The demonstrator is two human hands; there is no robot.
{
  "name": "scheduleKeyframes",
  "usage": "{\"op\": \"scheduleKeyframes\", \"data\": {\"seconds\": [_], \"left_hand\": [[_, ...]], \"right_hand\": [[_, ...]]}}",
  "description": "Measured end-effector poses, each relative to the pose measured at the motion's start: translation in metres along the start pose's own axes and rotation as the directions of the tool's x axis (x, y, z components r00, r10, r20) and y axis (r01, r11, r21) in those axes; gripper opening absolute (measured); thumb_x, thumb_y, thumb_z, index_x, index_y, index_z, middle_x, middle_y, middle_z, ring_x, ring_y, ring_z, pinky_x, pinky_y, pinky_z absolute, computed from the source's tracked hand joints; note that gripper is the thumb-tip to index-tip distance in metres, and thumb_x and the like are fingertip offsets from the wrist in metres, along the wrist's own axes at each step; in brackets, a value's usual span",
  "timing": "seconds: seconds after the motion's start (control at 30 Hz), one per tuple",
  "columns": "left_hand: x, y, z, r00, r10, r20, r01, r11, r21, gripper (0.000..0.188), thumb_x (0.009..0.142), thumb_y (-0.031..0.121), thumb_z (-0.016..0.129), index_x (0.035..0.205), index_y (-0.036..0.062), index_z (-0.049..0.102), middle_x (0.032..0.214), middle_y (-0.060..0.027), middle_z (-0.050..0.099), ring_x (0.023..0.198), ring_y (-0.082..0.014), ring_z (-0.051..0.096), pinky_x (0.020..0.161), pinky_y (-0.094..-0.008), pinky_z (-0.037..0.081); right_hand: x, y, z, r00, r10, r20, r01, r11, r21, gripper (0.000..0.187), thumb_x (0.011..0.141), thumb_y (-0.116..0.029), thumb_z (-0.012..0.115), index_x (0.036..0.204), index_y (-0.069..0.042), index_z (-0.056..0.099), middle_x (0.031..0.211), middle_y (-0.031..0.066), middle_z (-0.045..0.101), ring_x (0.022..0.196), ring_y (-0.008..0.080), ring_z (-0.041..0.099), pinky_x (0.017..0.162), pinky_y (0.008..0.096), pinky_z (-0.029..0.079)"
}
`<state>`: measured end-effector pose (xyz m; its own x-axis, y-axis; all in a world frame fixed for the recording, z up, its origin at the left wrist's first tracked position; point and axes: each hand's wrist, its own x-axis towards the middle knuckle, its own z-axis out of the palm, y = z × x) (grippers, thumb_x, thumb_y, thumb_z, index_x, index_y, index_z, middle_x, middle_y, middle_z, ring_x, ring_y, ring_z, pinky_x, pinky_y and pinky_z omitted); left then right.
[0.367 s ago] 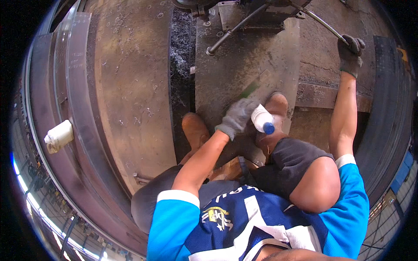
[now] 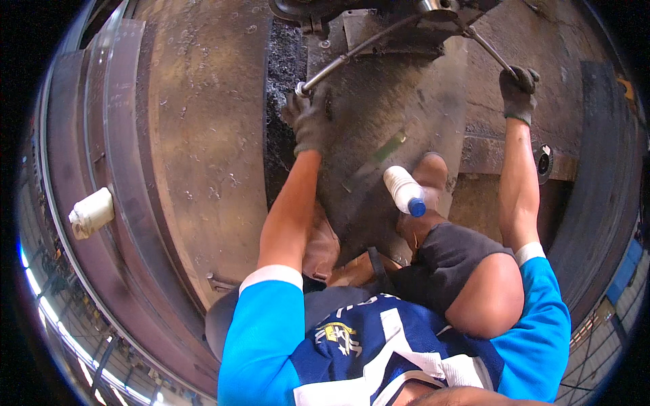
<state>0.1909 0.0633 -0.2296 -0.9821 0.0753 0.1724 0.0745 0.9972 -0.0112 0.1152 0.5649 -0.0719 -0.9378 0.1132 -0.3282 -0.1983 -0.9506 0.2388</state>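
Two metal levers reach out from a dark machine (image 2: 399,27) at the top of the head view. My left hand (image 2: 308,122), in a grey work glove, closes its fingers about the end of the left lever (image 2: 332,70). On the right, my gloved right hand (image 2: 520,91) grips the end of the right lever (image 2: 489,49). A white bottle with a blue cap (image 2: 404,189) is beside my right boot (image 2: 431,172), held by neither hand. Just above the bottle, a flat green strip (image 2: 389,147) lies on the metal plate (image 2: 365,122).
Dark shavings fill a gap (image 2: 284,57) left of the plate. A pale plastic jug (image 2: 93,212) rests on long steel beams (image 2: 125,135) at the left. Beyond my right forearm is a round black piece (image 2: 544,162). More dark steel (image 2: 596,135) runs along the right.
My left hand has left the bottle's side and moved up and left to the lever end. Both levers have turned slightly, and my right hand has shifted left with its lever.
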Motion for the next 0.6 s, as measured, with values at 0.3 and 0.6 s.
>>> {"op": "scheduleKeyframes", "data": {"seconds": [0.3,0.6], "left_hand": [[0.114,0.001,0.066,0.993,0.019,0.113,0.007,0.976,-0.217,0.072,0.088,0.056,0.066,0.154,0.0399,0.042,0.162,-0.0153,0.026,0.152,-0.0470,0.017,0.115,-0.0775,0.010],[0.132,0.000,0.061,0.974,-0.128,0.188,0.178,0.942,-0.283,0.082,0.080,0.058,0.073,0.150,0.0339,0.039,0.159,-0.0176,0.033,0.148,-0.0468,0.026,0.115,-0.0737,0.015]], "right_hand": [[0.002,-0.002,-0.012,0.939,0.184,0.292,-0.172,0.983,-0.066,0.045,0.101,-0.052,0.037,0.073,-0.023,0.058,0.054,-0.0047,0.049,0.054,0.0170,0.052,0.071,0.0380,0.045],[-0.003,0.003,0.004,0.998,0.030,0.058,-0.015,0.969,-0.246,0.056,0.104,-0.058,0.036,0.065,-0.023,0.056,0.043,-0.0071,0.042,0.043,0.0122,0.046,0.058,0.0328,0.035]]}}
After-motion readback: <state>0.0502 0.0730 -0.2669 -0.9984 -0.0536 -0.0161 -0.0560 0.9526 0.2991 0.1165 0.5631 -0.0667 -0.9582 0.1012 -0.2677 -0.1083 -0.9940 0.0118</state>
